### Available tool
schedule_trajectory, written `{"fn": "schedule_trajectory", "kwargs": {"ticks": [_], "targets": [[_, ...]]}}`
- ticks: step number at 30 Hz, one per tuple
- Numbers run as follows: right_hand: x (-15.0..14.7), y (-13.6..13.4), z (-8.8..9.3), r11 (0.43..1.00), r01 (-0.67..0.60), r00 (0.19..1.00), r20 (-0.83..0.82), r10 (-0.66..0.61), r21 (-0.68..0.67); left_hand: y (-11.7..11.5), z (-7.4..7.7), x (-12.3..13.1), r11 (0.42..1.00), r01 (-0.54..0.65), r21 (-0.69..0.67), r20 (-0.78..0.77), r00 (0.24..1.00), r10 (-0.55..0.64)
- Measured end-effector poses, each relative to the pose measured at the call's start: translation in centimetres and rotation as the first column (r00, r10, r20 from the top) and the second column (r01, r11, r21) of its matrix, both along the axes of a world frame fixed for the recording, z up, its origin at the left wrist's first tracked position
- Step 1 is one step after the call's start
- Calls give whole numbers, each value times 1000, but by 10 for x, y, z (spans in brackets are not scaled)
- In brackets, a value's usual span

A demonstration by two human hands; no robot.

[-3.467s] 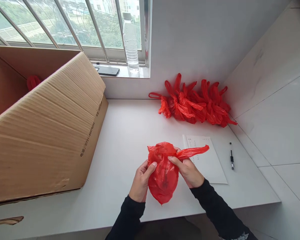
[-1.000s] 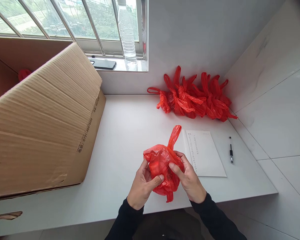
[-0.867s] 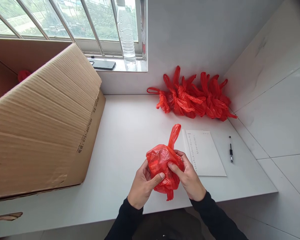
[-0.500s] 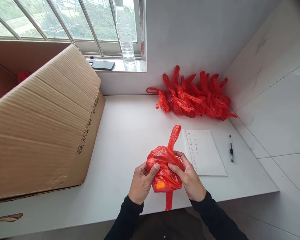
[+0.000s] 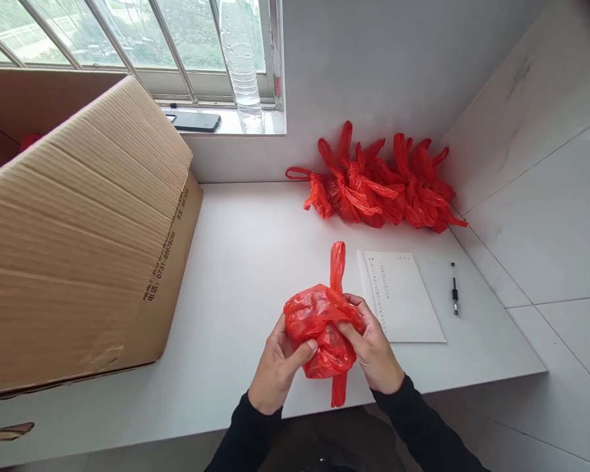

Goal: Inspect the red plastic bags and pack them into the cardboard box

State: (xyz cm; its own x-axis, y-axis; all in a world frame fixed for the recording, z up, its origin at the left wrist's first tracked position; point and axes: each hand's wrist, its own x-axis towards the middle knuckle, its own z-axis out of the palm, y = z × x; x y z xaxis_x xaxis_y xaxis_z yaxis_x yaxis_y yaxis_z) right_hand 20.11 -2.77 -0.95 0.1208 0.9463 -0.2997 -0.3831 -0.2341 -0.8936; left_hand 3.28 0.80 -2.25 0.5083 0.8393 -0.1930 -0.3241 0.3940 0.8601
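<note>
Holding a crumpled red plastic bag (image 5: 319, 328) in both hands over the near middle of the worktop (image 5: 246, 242). Clamping the bag's left flank with the left hand (image 5: 278, 370), pressing the thumb across the front and tucking the fingers (image 5: 281, 326) mostly out of sight behind. Clamping the right flank with the right hand (image 5: 373, 351), pushing the thumb into a fold and curling the fingers around the back. Wearing long black sleeves (image 5: 413, 406) on both arms. Observing one handle (image 5: 337, 265) pointing to the far side of the bag, and a flat red strip (image 5: 339, 390) hanging on the near side. Being unable to tell the contents through the plastic.

Noting a paper pad (image 5: 408, 301) just right of the bag, bearing columns of marks too small to read, and a pen (image 5: 455, 298) lying farther right, apart from the pad. Finding a cluster of knotted red bags (image 5: 373, 190) at far right, close against the wall (image 5: 364, 78). Recording a large open cardboard box (image 5: 83, 249) at left, showing black print near the right corner and something red (image 5: 28, 140), mostly hidden, inside. Listing on the far windowsill (image 5: 275, 123) a dark phone (image 5: 196, 120) lying flat and, to its right, a clear bottle (image 5: 240, 65) standing.
</note>
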Motion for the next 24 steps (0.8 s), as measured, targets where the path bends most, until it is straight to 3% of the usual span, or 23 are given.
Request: {"fn": "schedule_trajectory", "kwargs": {"ticks": [4, 8, 13, 18, 21, 24], "targets": [[1, -4, 8, 989, -138, 988, -70, 141, 56, 2, -12, 1, 988, -146, -43, -69, 987, 143], [-1, -7, 6, 974, -215, 967, -124, 223, 75, 5, -20, 1, 972, -212, -103, -170, 966, 193], [-5, -4, -6, 995, -101, 991, -90, 103, 24, 2, -15, 2, 962, -240, -134, -201, 957, 210], [-3, 0, -8, 999, 30, 999, 20, -31, 29, -3, -2, 5, 999, -7, -38, -30, 1000, 6], [-1, -1, -4, 997, 67, 998, 15, -67, 33, -3, -2, 7, 999, -42, -2, -34, 999, 42], [2, -3, -1, 997, 35, 998, -54, -39, -67, 0, -5, 8, 995, -96, -31, -64, 994, 94]]}}
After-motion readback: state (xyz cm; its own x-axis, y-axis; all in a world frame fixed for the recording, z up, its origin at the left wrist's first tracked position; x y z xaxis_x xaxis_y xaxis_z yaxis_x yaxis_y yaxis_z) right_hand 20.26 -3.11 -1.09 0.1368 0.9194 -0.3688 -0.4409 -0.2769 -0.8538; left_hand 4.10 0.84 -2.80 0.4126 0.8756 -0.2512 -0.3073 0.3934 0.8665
